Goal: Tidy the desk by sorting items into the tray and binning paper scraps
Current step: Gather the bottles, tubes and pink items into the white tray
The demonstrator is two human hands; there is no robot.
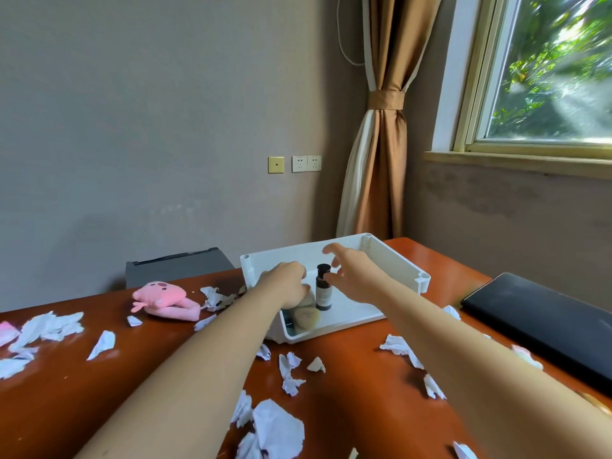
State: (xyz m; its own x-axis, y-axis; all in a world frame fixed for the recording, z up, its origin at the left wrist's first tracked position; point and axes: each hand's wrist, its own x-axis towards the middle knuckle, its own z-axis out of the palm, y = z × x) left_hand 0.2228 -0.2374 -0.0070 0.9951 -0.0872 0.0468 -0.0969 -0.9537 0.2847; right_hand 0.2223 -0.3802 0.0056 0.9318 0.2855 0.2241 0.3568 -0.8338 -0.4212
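Note:
A white tray (394, 260) sits on the brown desk (364, 405). Inside it a small dark bottle (323, 288) stands upright. My right hand (351, 274) hovers just to the right of the bottle, fingers spread and holding nothing. My left hand (286, 283) reaches into the tray's left side, fingers curled down onto a pale rounded item (306, 316); I cannot tell whether it grips that item. Torn white paper scraps (276, 425) lie scattered over the desk. A pink plush toy (162, 298) lies to the left of the tray.
A black flat case (543, 323) lies at the desk's right edge. A dark grey chair back (175, 266) stands behind the desk. More scraps (43, 329) cover the left side. Wall, curtain and window are behind.

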